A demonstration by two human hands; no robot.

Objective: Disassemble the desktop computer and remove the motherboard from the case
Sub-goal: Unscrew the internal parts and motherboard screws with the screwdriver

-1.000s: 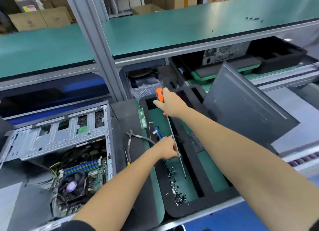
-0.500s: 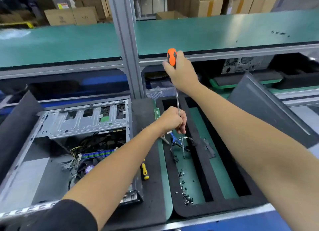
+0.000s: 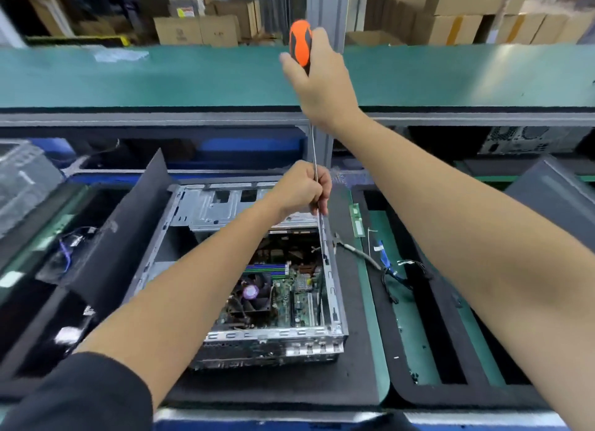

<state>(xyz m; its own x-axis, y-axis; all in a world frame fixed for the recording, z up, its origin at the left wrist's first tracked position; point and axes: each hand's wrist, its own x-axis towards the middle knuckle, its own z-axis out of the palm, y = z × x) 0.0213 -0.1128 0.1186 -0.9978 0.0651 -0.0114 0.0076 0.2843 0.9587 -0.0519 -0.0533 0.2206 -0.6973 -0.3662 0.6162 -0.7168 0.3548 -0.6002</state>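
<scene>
An open desktop case [image 3: 331, 289] lies on a black mat in the middle of the bench. Inside it the green motherboard [image 3: 297, 298] shows, with a black CPU fan [image 3: 251, 293] and memory sticks. My right hand [image 3: 318, 86] grips the orange and black handle of a long screwdriver [image 3: 300, 42], held upright above the case. My left hand [image 3: 301, 189] pinches its thin metal shaft lower down, over the case's far right corner. The shaft's tip reaches down along the case's right wall.
A black foam tray [image 3: 399, 388] with green slots sits right of the case, holding loose cables [image 3: 391, 269] and small screws. A dark side panel [image 3: 128, 224] leans left of the case. Another panel [image 3: 553, 192] stands at the far right. A green shelf [image 3: 128, 76] runs overhead.
Both hands carried the screwdriver up and left, from over the foam tray to over the case. The view shifted, so the case now sits in the middle.
</scene>
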